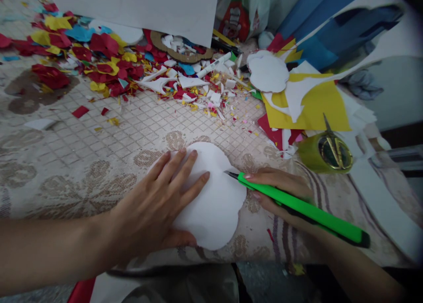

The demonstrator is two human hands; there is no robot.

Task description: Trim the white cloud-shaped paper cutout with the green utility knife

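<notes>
A white cutout with a wavy, scalloped edge (214, 206) lies flat on the patterned tablecloth near the table's front edge. My left hand (165, 201) rests on its left part, palm down, fingers spread. In my right hand (280, 190) is a green utility knife (307, 209), held between thumb and fingers at the cutout's right side. The knife's blade is out, and its tip is over the cutout's upper right part; whether it touches the surface I cannot tell.
Red, yellow and blue paper pieces (105, 69) and white scraps cover the back. Another scalloped white cutout (267, 71) lies by yellow sheets (310, 104) at the right. Golden scissors (335, 151) rest on a yellow tape roll (309, 155). A white board (139, 7) stands behind.
</notes>
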